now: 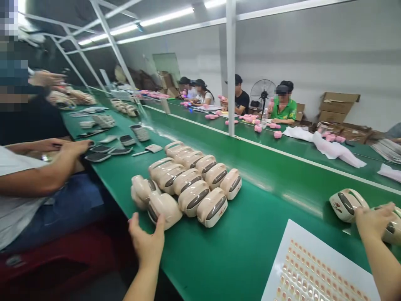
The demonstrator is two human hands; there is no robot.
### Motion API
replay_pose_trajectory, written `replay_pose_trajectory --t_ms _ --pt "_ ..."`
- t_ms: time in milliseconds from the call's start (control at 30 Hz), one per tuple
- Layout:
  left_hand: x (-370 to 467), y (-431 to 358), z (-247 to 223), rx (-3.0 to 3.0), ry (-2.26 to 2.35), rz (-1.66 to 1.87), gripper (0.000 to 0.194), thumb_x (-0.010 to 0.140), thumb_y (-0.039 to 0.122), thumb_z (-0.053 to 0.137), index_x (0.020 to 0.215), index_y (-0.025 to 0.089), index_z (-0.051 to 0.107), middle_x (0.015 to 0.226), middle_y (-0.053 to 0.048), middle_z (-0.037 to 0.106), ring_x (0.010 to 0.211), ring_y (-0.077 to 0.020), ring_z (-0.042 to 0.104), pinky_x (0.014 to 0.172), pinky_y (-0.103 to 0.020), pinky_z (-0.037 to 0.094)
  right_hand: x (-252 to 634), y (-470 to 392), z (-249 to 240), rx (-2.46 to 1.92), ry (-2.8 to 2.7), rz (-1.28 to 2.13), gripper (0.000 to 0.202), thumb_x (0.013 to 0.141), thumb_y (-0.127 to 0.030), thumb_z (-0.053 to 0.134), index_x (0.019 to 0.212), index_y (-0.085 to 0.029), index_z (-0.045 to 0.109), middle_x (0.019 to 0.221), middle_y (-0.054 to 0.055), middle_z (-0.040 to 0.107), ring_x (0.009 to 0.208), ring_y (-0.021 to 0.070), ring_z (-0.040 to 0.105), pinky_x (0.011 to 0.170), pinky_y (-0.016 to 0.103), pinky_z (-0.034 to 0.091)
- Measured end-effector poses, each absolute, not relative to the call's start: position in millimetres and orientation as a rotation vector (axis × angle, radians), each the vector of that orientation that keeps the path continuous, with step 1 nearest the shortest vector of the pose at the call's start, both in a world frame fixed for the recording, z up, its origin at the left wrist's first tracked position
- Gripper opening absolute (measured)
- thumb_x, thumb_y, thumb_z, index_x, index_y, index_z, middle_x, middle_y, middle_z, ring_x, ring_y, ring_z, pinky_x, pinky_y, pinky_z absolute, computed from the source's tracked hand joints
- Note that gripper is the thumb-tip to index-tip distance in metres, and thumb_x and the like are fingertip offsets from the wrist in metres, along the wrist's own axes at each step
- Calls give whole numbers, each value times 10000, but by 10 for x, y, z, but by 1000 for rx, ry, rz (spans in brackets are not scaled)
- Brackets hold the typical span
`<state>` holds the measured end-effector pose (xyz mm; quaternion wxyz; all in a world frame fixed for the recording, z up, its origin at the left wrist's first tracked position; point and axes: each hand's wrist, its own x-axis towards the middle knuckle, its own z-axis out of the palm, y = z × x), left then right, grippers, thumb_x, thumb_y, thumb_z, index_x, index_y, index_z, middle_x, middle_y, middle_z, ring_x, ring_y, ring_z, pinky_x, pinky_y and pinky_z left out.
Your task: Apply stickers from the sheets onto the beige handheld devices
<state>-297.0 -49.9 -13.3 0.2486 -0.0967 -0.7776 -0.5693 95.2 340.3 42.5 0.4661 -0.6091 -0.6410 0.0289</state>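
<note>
My left hand (145, 242) is at the table's near edge, thumb and fingers spread apart. Its thumb overlaps the nearest cream plastic housing (167, 211), a rounded shell with a dark grey strip; whether they touch I cannot tell. Beyond it, several more such housings (194, 196) stand in close rows. At the right, my right hand (374, 221) has its thumb and fingers around another cream housing (393, 230), which it partly hides. A similar housing (347, 205) with a small red mark stands just left of that hand. Between my hands lies a white sticker sheet (319, 267) with rows of small orange-pink labels.
A co-worker's hands (69, 146) are at the left, beside dark grey-and-white panels (98, 154). A white post (231, 71) rises beyond the housings. Across the green belt (269, 167), several people sit among pink items (249, 118). White cloth (332, 148) lies there.
</note>
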Motion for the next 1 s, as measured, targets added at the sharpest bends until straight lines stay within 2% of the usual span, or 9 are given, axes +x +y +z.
replay_pose_trajectory --t_ms 133,233,333,400,533,733,833,900,1000 --pt "-3054 -364 -180 -396 -2110 -1435 305 670 432 606 810 162 589 1232 -200 517 1229 -376 374 1005 -519 292 973 3251 490 -1624 -1578 83 1108 624 -484 620 1341 158 71 1323 416 189 1264 459 182 993 554 223" --pt "-3014 -377 -170 -475 -2078 -1384 227 761 377 534 828 170 596 1111 -174 592 1126 -349 494 908 -505 405 798 2984 590 -1429 -1684 -47 1041 667 -490 598 1344 139 120 1309 393 249 1273 432 192 1023 533 185" --pt "-2838 -546 -84 -639 -2031 -1317 193 799 336 516 882 187 607 937 -122 653 986 -300 581 821 -455 465 506 2494 631 -1154 -1802 105 899 716 -473 572 1362 22 192 1261 326 348 1183 382 391 949 513 332" --pt "-2642 -674 17 -796 -1985 -1271 146 770 333 565 819 206 617 826 -78 669 892 -271 610 816 -425 464 288 2021 621 -937 -1862 401 816 738 -481 546 1373 -97 207 1252 265 375 980 327 574 853 503 432" --pt "-2100 -718 269 -1401 -1741 -1052 62 714 230 636 682 218 585 655 13 667 679 -176 633 864 -342 421 -130 984 566 -635 -2008 1043 672 815 -349 514 1374 -315 141 1325 142 370 1031 257 579 847 448 467" --pt "-1275 -412 343 -1854 -1435 -990 261 784 40 396 798 168 624 749 -36 708 836 -177 631 940 -337 326 -444 422 374 -588 -1860 1433 716 746 -173 535 1369 -281 200 1394 108 312 1205 245 432 955 432 393" --pt "-1139 -386 236 -1983 -1339 -941 241 780 60 457 899 154 644 859 -59 709 956 -191 603 1001 -327 282 -317 549 277 -663 -1706 1455 705 699 -138 514 1347 -271 270 1360 94 367 1148 229 480 903 387 440" --pt "-1142 -416 165 -2009 -1289 -1121 296 746 120 585 1030 193 621 998 -54 679 1049 -196 560 1029 -320 268 -158 646 268 -700 -1536 1556 733 681 -161 518 1347 -291 242 1341 98 385 1032 218 557 759 347 508" --pt "-1124 -427 75 -1628 -1387 -2226 422 787 304 582 1202 293 505 1235 -33 563 1187 -217 455 1024 -377 305 85 726 335 -773 -1302 1724 781 645 -190 546 1336 -317 206 1287 99 435 903 201 593 555 273 508"
